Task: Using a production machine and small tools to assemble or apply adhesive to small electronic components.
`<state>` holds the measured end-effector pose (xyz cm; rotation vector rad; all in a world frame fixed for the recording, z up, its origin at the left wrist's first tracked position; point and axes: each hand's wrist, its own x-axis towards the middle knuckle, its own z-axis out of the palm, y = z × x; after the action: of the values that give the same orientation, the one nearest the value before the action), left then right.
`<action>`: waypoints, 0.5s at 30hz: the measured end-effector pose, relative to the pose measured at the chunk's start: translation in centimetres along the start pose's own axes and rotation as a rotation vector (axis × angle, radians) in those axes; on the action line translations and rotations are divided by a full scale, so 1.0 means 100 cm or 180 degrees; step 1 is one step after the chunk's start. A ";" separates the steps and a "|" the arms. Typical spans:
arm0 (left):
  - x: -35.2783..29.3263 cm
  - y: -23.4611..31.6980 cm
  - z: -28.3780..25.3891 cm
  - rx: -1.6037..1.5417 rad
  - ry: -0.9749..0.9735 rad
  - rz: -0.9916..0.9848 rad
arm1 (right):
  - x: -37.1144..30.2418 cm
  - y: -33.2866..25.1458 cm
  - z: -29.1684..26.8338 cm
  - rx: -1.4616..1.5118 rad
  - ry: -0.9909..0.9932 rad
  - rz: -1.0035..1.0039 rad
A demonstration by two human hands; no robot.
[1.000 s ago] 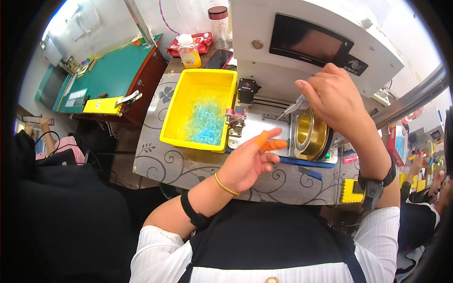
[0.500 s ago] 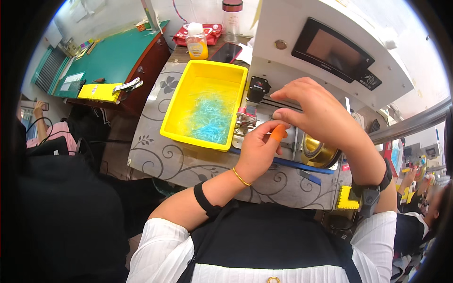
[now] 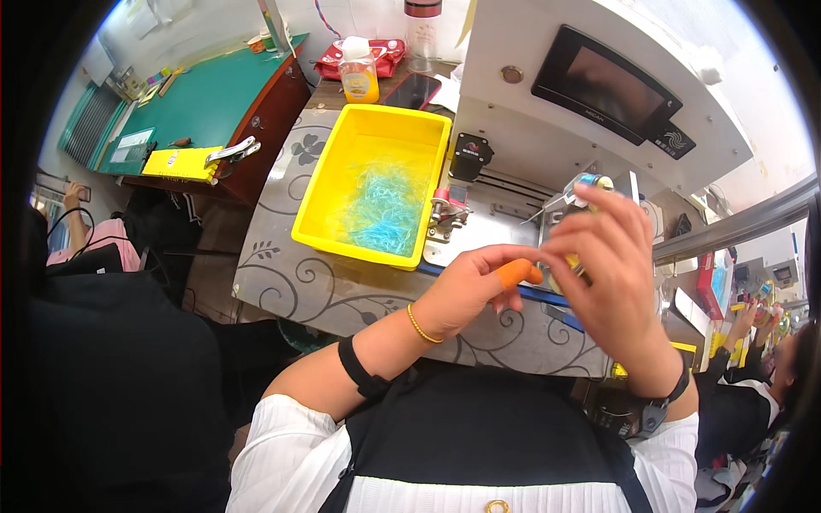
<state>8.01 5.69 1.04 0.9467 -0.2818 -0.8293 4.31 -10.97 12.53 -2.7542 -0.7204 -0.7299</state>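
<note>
Watching remotely, I count two hands: the left hand (image 3: 469, 289) is half curled, one orange cover (image 3: 514, 274) showing on a digit; at its 3 o'clock, the right hand (image 3: 609, 278) is blurred, loosely bent, fingertips near the left's. I cannot tell whether either grips anything. From the left, one white machine (image 3: 500, 109) stands toward 1 o'clock, one yellow bin (image 3: 385, 121) of blue strands (image 3: 380, 214) toward 10.

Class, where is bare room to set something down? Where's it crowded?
Free: grey scrolled tabletop left of the rectangular yellow plastic tub and between it and the front edge. Crowded: behind the tub, clear plastic bottle and dark phone; rightward, left hand and right hand near white boxy machine.
</note>
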 end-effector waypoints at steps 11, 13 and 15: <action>0.011 -0.013 0.005 -0.0098 0.0787 0.0323 | -0.017 -0.003 -0.002 -0.0063 -0.0135 0.0466; 0.019 -0.017 0.003 0.0092 0.1083 0.0501 | -0.014 0.003 -0.002 -0.0183 -0.0197 0.0375; 0.030 -0.017 0.007 -0.0251 0.1193 0.0569 | -0.010 0.006 0.001 -0.0432 -0.0195 0.0383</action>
<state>8.79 2.54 -0.37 0.9673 -0.0079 -0.4834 3.85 -11.90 11.88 -2.9240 -0.5289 -0.6962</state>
